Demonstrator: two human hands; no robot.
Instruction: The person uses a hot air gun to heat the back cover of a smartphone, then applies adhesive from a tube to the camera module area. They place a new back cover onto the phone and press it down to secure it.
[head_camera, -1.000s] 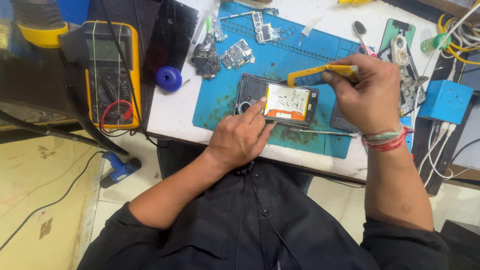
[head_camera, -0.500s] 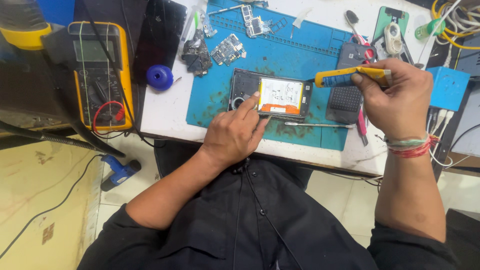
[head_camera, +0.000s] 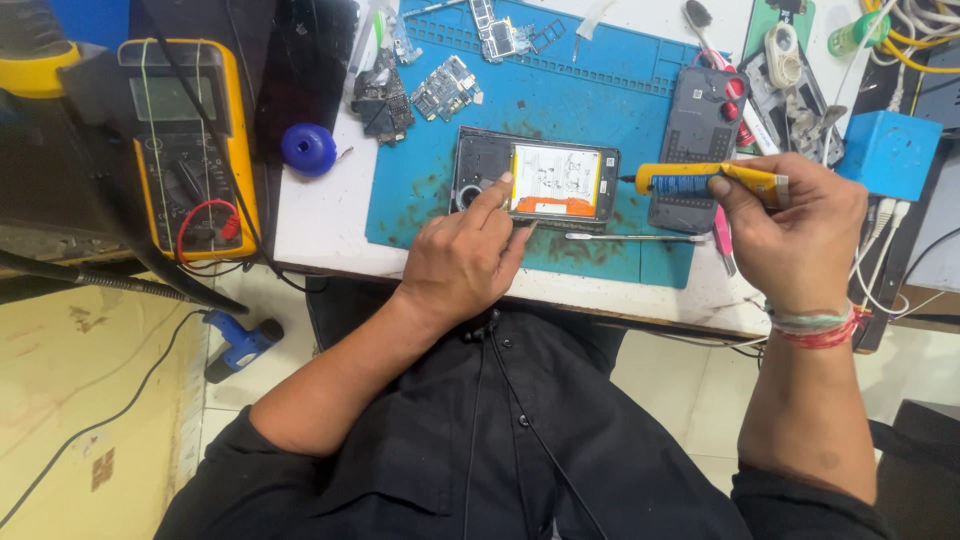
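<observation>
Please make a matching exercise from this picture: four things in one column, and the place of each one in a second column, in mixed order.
1. opened phone
2. yellow tube
3. multimeter
4. blue round object

a. in the right hand
b. far left, off the mat
c. under the left hand fingertips
d. on the white table, left of the blue mat

Pairs: 1-c, 2-a, 3-b, 4-d

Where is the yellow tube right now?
In the head view, the yellow tube is in the right hand, held sideways over the blue mat, its tip beside the open phone.
</observation>
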